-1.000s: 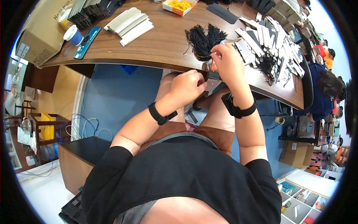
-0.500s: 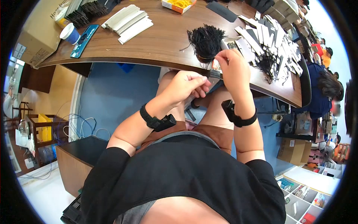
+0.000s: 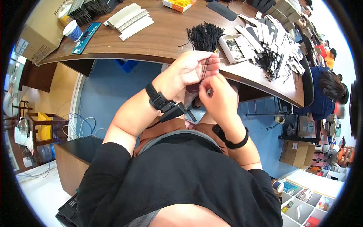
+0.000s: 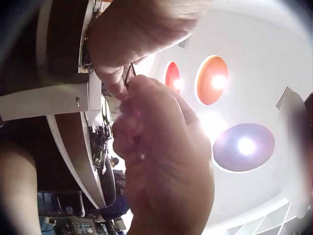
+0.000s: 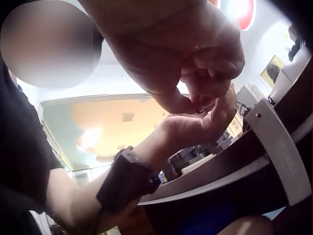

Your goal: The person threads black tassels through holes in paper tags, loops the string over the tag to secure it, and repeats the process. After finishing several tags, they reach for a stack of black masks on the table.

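In the head view my left hand [image 3: 189,70] is raised by the table edge, palm turned up, with a thin black cord [image 3: 205,68] pinched between its thumb and fingers. The cord runs doubled across the fingers to my right hand [image 3: 218,94], which pinches its lower end between curled fingertips and thumb. Both hands meet closely in the left wrist view, a short dark stretch of cord [image 4: 129,73] showing between them. Just beyond the left hand, a thick bundle of black cords [image 3: 206,36] lies at the table's edge.
Right of the bundle stand an open white box [image 3: 232,49] and a heap of white and black tags [image 3: 274,38]. A stack of pale strips [image 3: 129,20], a paper cup [image 3: 73,31] and a box of yellow bands [image 3: 179,4] are on the table [image 3: 162,38].
My right hand has drawn back from beside the cord bundle, down and left. My left hand has risen and turned palm up; the cord now stretches between both hands.
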The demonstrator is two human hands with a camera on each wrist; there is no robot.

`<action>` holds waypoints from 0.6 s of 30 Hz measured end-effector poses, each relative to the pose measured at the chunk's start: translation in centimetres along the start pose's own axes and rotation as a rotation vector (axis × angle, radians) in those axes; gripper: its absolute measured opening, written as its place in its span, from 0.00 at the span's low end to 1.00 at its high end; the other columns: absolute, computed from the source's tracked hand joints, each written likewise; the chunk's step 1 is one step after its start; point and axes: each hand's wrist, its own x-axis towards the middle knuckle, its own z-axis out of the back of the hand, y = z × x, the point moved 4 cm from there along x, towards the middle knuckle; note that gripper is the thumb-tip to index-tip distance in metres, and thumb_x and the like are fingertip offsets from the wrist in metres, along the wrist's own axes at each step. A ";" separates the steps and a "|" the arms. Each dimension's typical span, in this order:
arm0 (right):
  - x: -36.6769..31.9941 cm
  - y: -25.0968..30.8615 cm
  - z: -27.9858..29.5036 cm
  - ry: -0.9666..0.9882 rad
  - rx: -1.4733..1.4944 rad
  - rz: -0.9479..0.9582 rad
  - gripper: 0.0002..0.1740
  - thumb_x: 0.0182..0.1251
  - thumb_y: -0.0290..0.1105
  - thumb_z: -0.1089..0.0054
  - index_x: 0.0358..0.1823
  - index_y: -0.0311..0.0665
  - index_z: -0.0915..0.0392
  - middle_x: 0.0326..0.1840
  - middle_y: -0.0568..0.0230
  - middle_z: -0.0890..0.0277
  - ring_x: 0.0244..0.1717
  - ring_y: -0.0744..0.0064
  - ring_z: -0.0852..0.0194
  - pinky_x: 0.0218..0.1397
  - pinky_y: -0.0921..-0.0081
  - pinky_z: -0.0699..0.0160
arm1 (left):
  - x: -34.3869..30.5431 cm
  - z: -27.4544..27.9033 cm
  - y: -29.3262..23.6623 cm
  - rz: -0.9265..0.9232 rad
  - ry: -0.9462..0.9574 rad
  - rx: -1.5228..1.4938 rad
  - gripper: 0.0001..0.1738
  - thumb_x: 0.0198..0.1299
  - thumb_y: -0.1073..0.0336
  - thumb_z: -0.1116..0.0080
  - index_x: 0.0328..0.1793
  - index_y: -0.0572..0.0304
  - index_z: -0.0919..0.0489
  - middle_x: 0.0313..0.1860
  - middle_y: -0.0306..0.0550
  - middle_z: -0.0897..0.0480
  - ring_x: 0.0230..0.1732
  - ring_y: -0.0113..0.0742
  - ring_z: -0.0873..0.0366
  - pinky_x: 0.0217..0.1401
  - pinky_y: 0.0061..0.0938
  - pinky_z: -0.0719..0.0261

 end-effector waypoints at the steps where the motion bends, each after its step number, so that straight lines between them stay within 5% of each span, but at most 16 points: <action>1: -0.8 -0.3 -0.1 0.021 0.080 -0.003 0.07 0.51 0.23 0.36 0.28 0.36 0.26 0.26 0.64 0.30 0.22 0.75 0.30 0.27 0.79 0.30 | -1.0 -1.1 0.3 -0.027 -0.093 0.047 0.13 0.67 0.62 0.54 0.45 0.66 0.25 0.32 0.44 0.21 0.33 0.31 0.22 0.35 0.23 0.20; 4: -2.5 -1.2 0.6 0.164 0.244 -0.050 0.06 0.53 0.24 0.36 0.28 0.35 0.26 0.26 0.66 0.30 0.21 0.78 0.32 0.26 0.80 0.31 | -2.4 -1.4 1.8 0.072 0.013 -0.024 0.12 0.67 0.61 0.54 0.44 0.64 0.26 0.25 0.36 0.28 0.23 0.22 0.33 0.21 0.14 0.34; 5: -2.7 -1.7 1.1 0.225 0.378 -0.112 0.07 0.56 0.32 0.36 0.29 0.38 0.23 0.27 0.61 0.28 0.24 0.69 0.27 0.29 0.73 0.28 | -3.3 -2.4 2.1 0.029 -0.077 0.083 0.10 0.67 0.63 0.54 0.42 0.61 0.27 0.23 0.30 0.35 0.18 0.18 0.45 0.15 0.13 0.49; 6: -3.3 -3.7 1.0 0.194 0.442 -0.211 0.10 0.62 0.35 0.40 0.30 0.36 0.22 0.27 0.64 0.24 0.24 0.77 0.29 0.27 0.77 0.30 | -3.9 -3.1 2.3 -0.012 -0.048 0.184 0.12 0.67 0.61 0.54 0.39 0.61 0.26 0.21 0.29 0.36 0.16 0.17 0.47 0.16 0.13 0.50; 9: -2.4 -5.6 2.1 -0.085 1.014 -0.496 0.16 0.70 0.38 0.49 0.36 0.30 0.20 0.29 0.69 0.22 0.26 0.84 0.33 0.32 0.85 0.33 | -5.0 -4.9 3.3 -0.065 0.004 0.471 0.14 0.68 0.61 0.55 0.34 0.62 0.25 0.15 0.28 0.40 0.15 0.18 0.48 0.16 0.14 0.52; 12: -1.3 -5.1 1.6 0.089 1.337 -0.487 0.12 0.68 0.35 0.47 0.40 0.32 0.20 0.26 0.69 0.25 0.27 0.83 0.32 0.32 0.86 0.35 | -5.8 -5.7 4.5 -0.078 0.016 0.677 0.13 0.67 0.61 0.54 0.32 0.59 0.24 0.15 0.28 0.38 0.15 0.18 0.47 0.17 0.16 0.53; 18: -2.4 -4.2 1.8 0.086 1.262 -0.505 0.08 0.66 0.30 0.44 0.37 0.31 0.20 0.26 0.70 0.24 0.27 0.83 0.31 0.32 0.88 0.32 | -7.0 -4.5 4.6 -0.229 -0.111 0.883 0.13 0.67 0.63 0.52 0.35 0.65 0.21 0.16 0.29 0.35 0.17 0.16 0.44 0.18 0.13 0.49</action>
